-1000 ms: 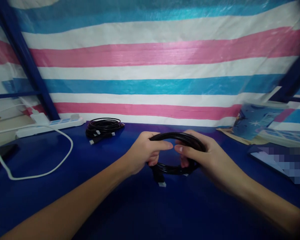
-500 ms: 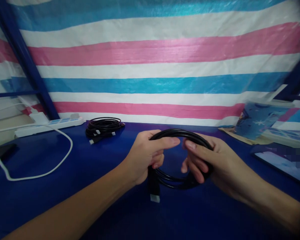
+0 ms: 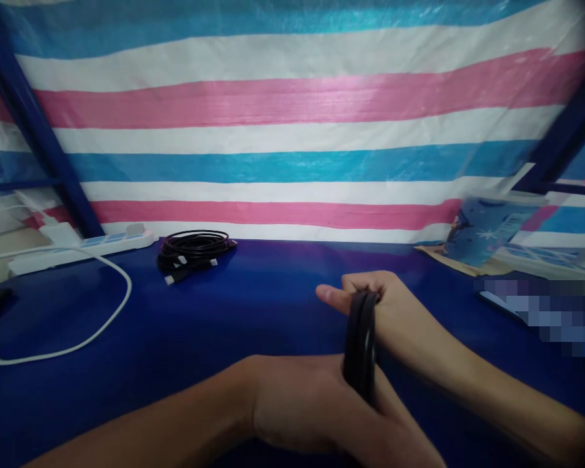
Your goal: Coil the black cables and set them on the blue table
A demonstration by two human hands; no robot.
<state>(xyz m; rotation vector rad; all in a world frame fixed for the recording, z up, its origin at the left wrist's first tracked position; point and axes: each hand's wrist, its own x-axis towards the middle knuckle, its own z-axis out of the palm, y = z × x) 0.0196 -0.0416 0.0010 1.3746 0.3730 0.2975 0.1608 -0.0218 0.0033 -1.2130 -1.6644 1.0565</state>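
A black cable (image 3: 361, 341), wound into a coil, is seen edge-on and stretches between my two hands just above the blue table. Its lower end passes into the grip of my left hand (image 3: 322, 409), which is turned over near the bottom of the view. The upper end of the coil rests in the crook of my right hand (image 3: 383, 299), whose fingers are curled while the thumb sticks out to the left. My palms and the cable's connector are hidden from sight.
More coiled black cable (image 3: 195, 246) with several exposed plugs lies at the back left. Nearby are a white power strip (image 3: 85, 250) and a looping white cord (image 3: 121, 315). A blue patterned pouch (image 3: 492, 227) and a phone-like device (image 3: 507, 304) are on the right of the blue table (image 3: 199, 325).
The coil has turned from a face-on loop to edge-on. My left hand has swung down and right, rolling over. My right hand has turned, its thumb now pointing left.
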